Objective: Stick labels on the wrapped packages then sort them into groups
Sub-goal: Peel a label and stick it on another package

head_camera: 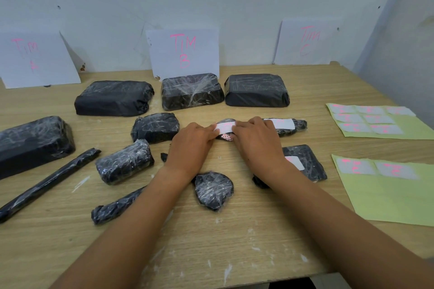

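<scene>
A small black wrapped package (226,136) lies at the table's middle with a white label (224,127) across its top. My left hand (191,145) and my right hand (257,142) press the label's two ends down with straight fingers. Just right of it lies a long package bearing a white label (283,123). A flat package (305,162) with a label sits under my right wrist. Several unlabelled black packages lie around, such as a round package (213,190). Two green sheets (399,135) (387,199) with pink-marked labels lie at the right.
Three paper signs lean on the wall: "TIM A" (35,58), "TIM B" (184,51), "TIM C" (307,41). Three big wrapped blocks stand in a row below them, as at block (114,97). A long thin wrapped rod (47,183) lies at the left. The wooden table's front edge (234,277) is near.
</scene>
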